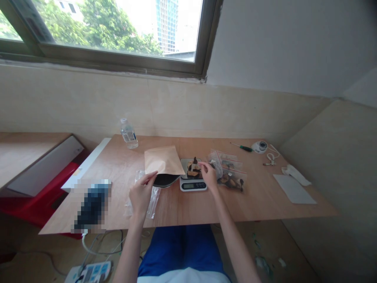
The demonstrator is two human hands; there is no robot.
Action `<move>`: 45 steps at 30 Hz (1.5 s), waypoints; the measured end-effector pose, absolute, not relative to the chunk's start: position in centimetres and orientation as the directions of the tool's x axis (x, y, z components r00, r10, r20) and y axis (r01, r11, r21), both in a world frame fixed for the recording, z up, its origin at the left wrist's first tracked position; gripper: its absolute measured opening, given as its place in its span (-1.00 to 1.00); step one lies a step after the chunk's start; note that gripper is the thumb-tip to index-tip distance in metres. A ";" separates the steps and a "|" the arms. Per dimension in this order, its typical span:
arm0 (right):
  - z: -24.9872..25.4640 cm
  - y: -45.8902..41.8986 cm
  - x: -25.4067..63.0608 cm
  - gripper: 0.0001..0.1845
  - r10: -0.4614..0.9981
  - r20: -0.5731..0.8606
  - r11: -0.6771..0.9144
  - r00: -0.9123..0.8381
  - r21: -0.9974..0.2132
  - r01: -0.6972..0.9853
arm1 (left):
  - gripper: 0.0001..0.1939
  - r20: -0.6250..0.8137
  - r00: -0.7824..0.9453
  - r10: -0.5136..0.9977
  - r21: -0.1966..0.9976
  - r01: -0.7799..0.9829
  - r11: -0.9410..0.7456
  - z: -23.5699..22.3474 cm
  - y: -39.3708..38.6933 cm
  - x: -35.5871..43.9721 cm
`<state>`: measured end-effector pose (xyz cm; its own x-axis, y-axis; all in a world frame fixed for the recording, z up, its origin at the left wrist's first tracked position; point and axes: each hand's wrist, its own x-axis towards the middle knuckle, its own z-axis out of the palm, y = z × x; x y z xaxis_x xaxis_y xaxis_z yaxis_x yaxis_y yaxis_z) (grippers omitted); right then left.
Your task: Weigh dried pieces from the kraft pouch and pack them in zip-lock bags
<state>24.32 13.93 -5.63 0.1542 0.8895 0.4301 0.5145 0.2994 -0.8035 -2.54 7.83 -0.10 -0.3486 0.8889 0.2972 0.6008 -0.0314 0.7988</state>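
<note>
Bag [163, 159]: head view; tan, mouth gaping, edge pinched by the left hand [140, 193], corner overlapping the scale [193, 186].
Dried pieces [193, 169]: on the scale, at the right hand's [209, 175] fingertips; whether these pinch one, I cannot tell.
Packets [232, 180]: just right of that hand.
Clear plastic [152, 205]: beside the left grip, partly hidden.
Bottle [129, 135]: beyond the left grip.

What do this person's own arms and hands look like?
The left hand and right hand are ungloved, with no rings or watch visible. The forearms show no sleeves, cables or markings. Below are a white top and blue legwear.
</note>
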 end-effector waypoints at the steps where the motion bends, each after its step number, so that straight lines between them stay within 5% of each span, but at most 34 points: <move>1: -5.4 13.8 24.3 -0.70 0.886 0.441 0.310 0.145 -0.794 0.523 | -0.81 0.294 -0.349 0.889 0.800 0.600 -0.029 0.0 7.8 -2.5; 11: -5.6 10.8 20.4 -0.65 0.906 0.391 0.379 -0.164 -0.574 0.726 | -0.81 0.308 -0.347 0.886 0.789 0.614 -0.033 0.3 7.7 -2.6; 17: -6.4 10.9 19.7 -0.56 0.886 0.391 0.448 -0.251 -0.577 0.683 | -0.80 0.295 -0.351 0.889 0.790 0.613 -0.020 0.2 7.6 -2.8; 32: -5.8 10.1 22.6 -0.61 0.893 0.447 0.357 -0.049 -0.640 0.681 | -0.80 0.298 -0.351 0.887 0.785 0.619 -0.019 0.0 7.6 -2.7; 37: -2.6 6.5 18.0 -0.66 0.847 0.525 0.483 -0.089 -0.686 0.545 | -0.80 0.298 -0.343 0.891 0.788 0.615 -0.027 -0.2 7.6 -2.4; 41: -1.6 5.8 13.7 -0.59 0.828 0.439 0.560 -0.349 -0.669 0.488 | -0.80 0.288 -0.332 0.898 0.790 0.613 -0.027 -0.4 7.5 -2.0; 45: -2.7 9.7 9.6 -0.59 0.935 0.225 0.353 -0.273 -0.630 0.692 | -0.78 0.312 -0.322 0.894 0.774 0.632 -0.042 -0.3 7.2 -1.7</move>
<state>9.63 9.67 -2.75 -0.2732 0.9353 0.2248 0.6918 0.3535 -0.6296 -1.71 7.18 -0.32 -0.3224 0.8938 0.3118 0.6319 -0.0421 0.7739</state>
